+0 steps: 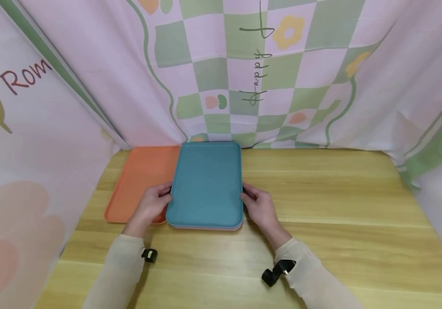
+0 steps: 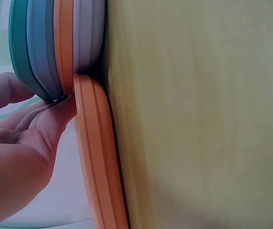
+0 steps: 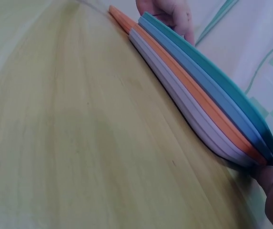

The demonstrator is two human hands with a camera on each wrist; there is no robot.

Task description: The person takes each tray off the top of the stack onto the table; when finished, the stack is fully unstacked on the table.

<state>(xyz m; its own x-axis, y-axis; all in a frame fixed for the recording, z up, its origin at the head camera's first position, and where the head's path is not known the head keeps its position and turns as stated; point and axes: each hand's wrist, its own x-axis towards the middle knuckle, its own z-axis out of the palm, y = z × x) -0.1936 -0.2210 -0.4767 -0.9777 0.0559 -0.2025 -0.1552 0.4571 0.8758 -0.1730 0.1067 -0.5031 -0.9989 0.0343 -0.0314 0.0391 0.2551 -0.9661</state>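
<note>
A stack of rectangular trays stands on the table, with a teal tray (image 1: 208, 184) on top. Beneath it the left wrist view shows a blue tray (image 2: 42, 43), an orange tray (image 2: 64, 43) and a pale lavender tray (image 2: 86, 38) at the bottom. My left hand (image 1: 153, 203) grips the stack's left side, thumb by the teal rim and fingers at the edges below. On the opposite side my right hand (image 1: 260, 207) holds the right edge, its fingertips partly hidden. A separate orange tray (image 1: 143, 180) lies flat at the left, its right side overlapped by the stack.
The wooden table (image 1: 340, 223) extends to the right and in front of the trays. A checked, flower-printed curtain (image 1: 244, 77) hangs along the back edge, and more printed cloth (image 1: 31, 150) closes in the left side. Both wrists wear a black strap-on camera (image 1: 278, 272).
</note>
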